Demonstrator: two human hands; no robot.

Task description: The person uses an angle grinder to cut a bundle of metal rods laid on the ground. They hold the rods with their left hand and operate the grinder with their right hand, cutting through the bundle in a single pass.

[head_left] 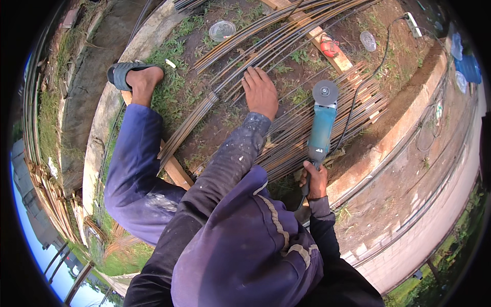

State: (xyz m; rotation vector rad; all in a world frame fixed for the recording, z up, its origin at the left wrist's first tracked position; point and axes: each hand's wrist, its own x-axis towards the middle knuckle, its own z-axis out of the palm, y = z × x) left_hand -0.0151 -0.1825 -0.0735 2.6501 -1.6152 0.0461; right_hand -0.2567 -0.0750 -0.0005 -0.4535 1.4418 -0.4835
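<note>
Outdoors, bright sunlight — bare soil [404, 61] and patchy grass [176, 84] beside concrete ledge [97, 146] at left; pale wall [399, 266] lower right, blue sky [33, 245] lower left.

The right hand [317, 182] hides part of the angle grinder [321, 128], and the top edge crops steel bars [271, 45]

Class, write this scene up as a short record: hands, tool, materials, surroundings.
Left hand: open over metal rods; contact unclear
Right hand: fingers around the rear of the angle grinder
Tool: blue-green body, round disc at the far end
Materials: long rods, some bundled; wooden beam
Surroundings: red object on beam, white power strip
</note>
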